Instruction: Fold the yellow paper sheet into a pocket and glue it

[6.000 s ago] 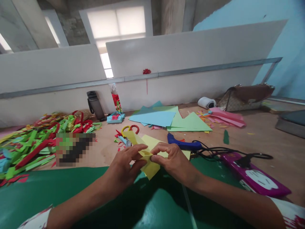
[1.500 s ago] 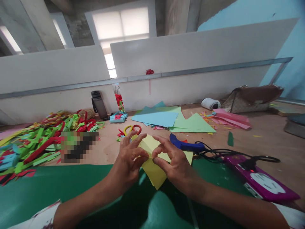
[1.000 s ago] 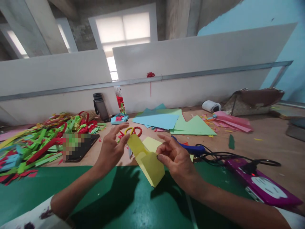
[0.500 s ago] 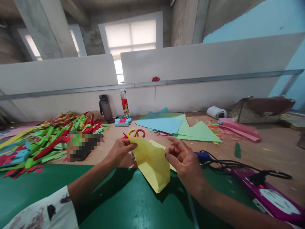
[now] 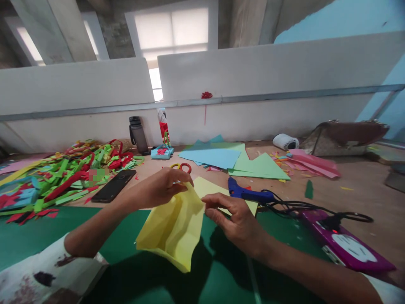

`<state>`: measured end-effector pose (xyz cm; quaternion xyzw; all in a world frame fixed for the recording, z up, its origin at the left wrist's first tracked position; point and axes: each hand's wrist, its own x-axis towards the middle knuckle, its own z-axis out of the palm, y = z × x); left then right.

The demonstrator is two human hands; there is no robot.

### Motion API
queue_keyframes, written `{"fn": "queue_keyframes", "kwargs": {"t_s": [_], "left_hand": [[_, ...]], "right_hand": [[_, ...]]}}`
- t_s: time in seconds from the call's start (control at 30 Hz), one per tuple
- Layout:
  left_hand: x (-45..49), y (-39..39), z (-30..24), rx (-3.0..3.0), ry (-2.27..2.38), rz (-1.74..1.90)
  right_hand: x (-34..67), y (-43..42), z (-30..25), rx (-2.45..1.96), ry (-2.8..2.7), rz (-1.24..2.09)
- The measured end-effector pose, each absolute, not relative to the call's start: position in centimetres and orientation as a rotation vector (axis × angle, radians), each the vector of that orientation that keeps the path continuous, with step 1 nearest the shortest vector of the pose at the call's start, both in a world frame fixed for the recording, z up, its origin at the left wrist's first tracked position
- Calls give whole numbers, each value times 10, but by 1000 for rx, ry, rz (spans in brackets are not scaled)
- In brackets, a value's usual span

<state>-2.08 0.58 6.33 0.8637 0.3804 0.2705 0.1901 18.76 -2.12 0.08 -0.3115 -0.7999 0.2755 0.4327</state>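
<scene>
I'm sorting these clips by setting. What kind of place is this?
Probably a paper-craft workbench in a plain workshop. Loose coloured paper sheets, a heap of cut paper strips, red-handled scissors and a blue glue gun lie on it; both hands hold a creased yellow paper sheet.

White partition boards (image 5: 272, 67) along the far edge of the table, joined by a grey metal rail (image 5: 284, 93). Blue wall (image 5: 335, 19) at upper right. Bright frosted window (image 5: 172, 29) high behind the boards, second lit pane (image 5: 30, 44) at upper left; bare concrete beams (image 5: 53, 31) between. Brown tabletop (image 5: 357, 190), green mat (image 5: 28, 230) across its near side. Daylight soft and even.
</scene>
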Motion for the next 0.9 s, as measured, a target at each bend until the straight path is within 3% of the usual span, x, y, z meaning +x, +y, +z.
{"fn": "queue_keyframes", "kwargs": {"t_s": [0.1,0.5,0.9], "left_hand": [[-8,2,66,2805,855,488],[9,5,50,3064,568,509],[10,-9,42,3193,691,539]], "right_hand": [[189,-20,0,-693,-2057,496],[201,-14,-16,-208,-2379,-244],[198,-32,-13,-322,-2593,-587]]}}
